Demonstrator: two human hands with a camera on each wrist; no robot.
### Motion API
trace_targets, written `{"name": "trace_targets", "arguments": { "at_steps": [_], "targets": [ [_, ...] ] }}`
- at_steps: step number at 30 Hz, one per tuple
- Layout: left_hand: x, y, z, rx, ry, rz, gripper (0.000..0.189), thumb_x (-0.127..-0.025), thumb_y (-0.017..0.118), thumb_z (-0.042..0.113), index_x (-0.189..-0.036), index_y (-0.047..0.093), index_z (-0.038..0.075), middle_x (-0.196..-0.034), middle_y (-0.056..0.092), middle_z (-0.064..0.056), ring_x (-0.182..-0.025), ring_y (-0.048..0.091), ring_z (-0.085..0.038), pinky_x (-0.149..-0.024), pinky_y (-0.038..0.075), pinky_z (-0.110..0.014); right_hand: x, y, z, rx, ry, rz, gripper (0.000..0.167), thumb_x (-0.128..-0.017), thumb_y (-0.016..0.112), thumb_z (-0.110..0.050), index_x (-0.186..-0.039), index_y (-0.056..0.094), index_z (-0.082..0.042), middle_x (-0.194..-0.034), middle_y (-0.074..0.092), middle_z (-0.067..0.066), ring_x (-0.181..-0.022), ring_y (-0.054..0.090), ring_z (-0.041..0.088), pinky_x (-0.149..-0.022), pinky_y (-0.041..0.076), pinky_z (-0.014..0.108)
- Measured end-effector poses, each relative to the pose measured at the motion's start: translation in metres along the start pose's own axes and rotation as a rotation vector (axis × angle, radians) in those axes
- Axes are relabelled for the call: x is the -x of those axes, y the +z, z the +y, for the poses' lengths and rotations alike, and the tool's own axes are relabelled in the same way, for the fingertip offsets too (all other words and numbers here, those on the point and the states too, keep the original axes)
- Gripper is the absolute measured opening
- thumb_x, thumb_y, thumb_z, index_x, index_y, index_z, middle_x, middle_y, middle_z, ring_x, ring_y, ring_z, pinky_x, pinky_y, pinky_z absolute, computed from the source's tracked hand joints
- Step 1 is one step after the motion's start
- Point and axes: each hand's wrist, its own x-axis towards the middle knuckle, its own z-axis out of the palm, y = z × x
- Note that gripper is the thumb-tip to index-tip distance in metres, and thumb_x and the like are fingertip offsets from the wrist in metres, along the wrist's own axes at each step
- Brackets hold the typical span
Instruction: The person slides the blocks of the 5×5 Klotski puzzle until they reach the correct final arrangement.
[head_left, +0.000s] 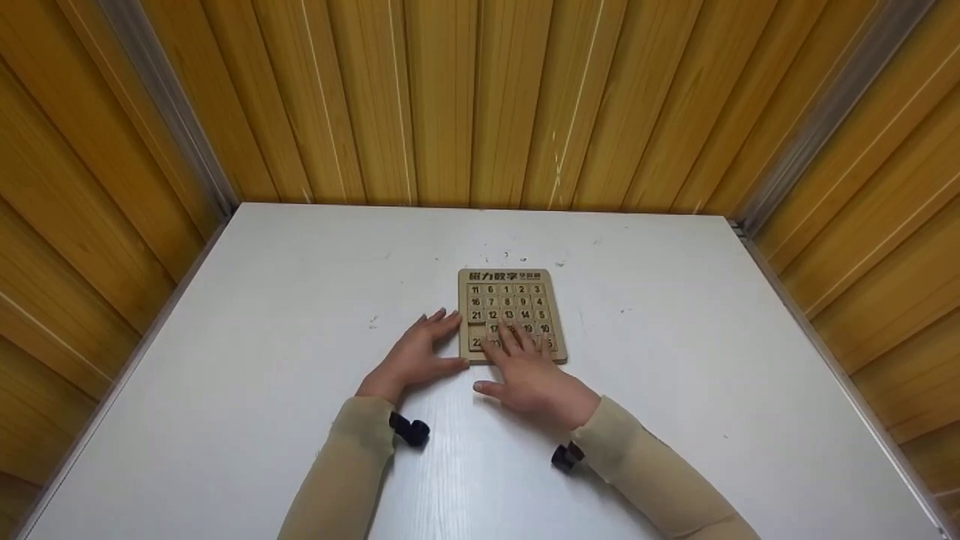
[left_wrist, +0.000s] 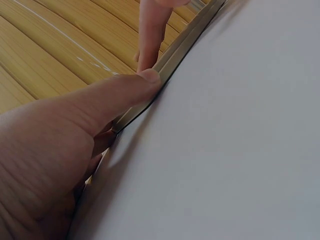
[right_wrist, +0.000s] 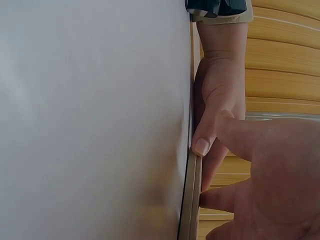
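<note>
A wooden sliding number puzzle (head_left: 507, 304) lies flat on the white table, its tiles printed with dark numerals. One open slot shows in the left column, just above tile 22. My left hand (head_left: 416, 352) holds the board at its near left corner, thumb at the near edge and fingers along the left side; the left wrist view shows the thumb (left_wrist: 135, 87) against the board's edge. Over the lower rows spreads my right hand (head_left: 529, 371), fingertips on the tiles and thumb held out to the left. Its fingers hide several of the lower numerals.
The white table (head_left: 315, 255) extends around the board, with small dark marks (head_left: 506, 255) beyond its far edge. Yellow wood-look panels (head_left: 480, 97) stand along the back and both sides. Black wrist cameras (head_left: 410, 430) sit on both sleeves.
</note>
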Motion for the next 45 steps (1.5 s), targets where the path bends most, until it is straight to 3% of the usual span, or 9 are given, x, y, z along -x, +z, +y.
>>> {"name": "trace_targets", "arguments": {
  "at_steps": [9, 18, 24, 32, 39, 45],
  "targets": [
    [-0.001, 0.001, 0.000, -0.011, -0.004, 0.002, 0.086, -0.083, 0.085, 0.041, -0.156, 0.045, 0.020, -0.165, 0.039, -0.001, -0.159, 0.024, -0.036, -0.131, 0.020, -0.055, 0.002, -0.006, 0.000, -0.036, 0.008, 0.000, 0.080, -0.100, 0.049, -0.065, -0.165, 0.022, -0.027, -0.176, -0.007, 0.007, -0.162, -0.009, 0.034, -0.127, 0.003, 0.071],
    [-0.002, 0.002, -0.001, -0.024, 0.009, 0.010, 0.087, -0.084, 0.082, 0.051, -0.157, 0.044, 0.021, -0.165, 0.040, 0.000, -0.159, 0.024, -0.035, -0.131, 0.020, -0.055, -0.029, -0.012, 0.006, -0.061, 0.018, 0.067, 0.086, -0.098, 0.047, -0.069, -0.166, 0.018, -0.026, -0.174, -0.011, 0.011, -0.160, -0.008, 0.041, -0.126, -0.003, 0.071],
    [-0.002, 0.003, -0.002, -0.018, 0.012, 0.008, 0.085, -0.085, 0.082, 0.047, -0.156, 0.045, 0.020, -0.166, 0.038, -0.003, -0.158, 0.024, -0.039, -0.131, 0.020, -0.056, -0.039, -0.011, 0.006, -0.056, 0.027, 0.070, 0.085, -0.099, 0.050, -0.066, -0.166, 0.017, -0.025, -0.174, -0.012, 0.013, -0.160, -0.008, 0.043, -0.125, -0.005, 0.072],
    [-0.001, 0.001, 0.000, -0.026, 0.015, 0.013, 0.091, -0.083, 0.079, 0.060, -0.157, 0.043, 0.022, -0.165, 0.039, -0.001, -0.158, 0.024, -0.037, -0.131, 0.019, -0.057, -0.034, -0.008, 0.008, -0.015, -0.003, 0.063, 0.087, -0.099, 0.046, -0.069, -0.166, 0.017, -0.023, -0.173, -0.015, 0.014, -0.160, -0.009, 0.044, -0.125, -0.002, 0.073],
    [-0.001, 0.001, 0.000, -0.022, 0.021, 0.003, 0.087, -0.084, 0.084, 0.044, -0.156, 0.045, 0.017, -0.165, 0.040, -0.003, -0.158, 0.025, -0.038, -0.131, 0.020, -0.056, -0.027, -0.005, 0.007, 0.015, -0.005, 0.044, 0.083, -0.099, 0.046, -0.068, -0.166, 0.019, -0.027, -0.174, -0.009, 0.013, -0.160, -0.003, 0.046, -0.125, 0.001, 0.073],
    [-0.002, 0.002, 0.001, -0.024, 0.010, 0.005, 0.086, -0.083, 0.084, 0.042, -0.156, 0.044, 0.019, -0.165, 0.040, -0.002, -0.158, 0.024, -0.037, -0.131, 0.018, -0.055, -0.021, -0.005, 0.007, 0.017, 0.004, 0.028, 0.083, -0.099, 0.047, -0.068, -0.166, 0.019, -0.029, -0.175, -0.010, 0.009, -0.160, -0.003, 0.043, -0.126, -0.001, 0.071]
  ]
}}
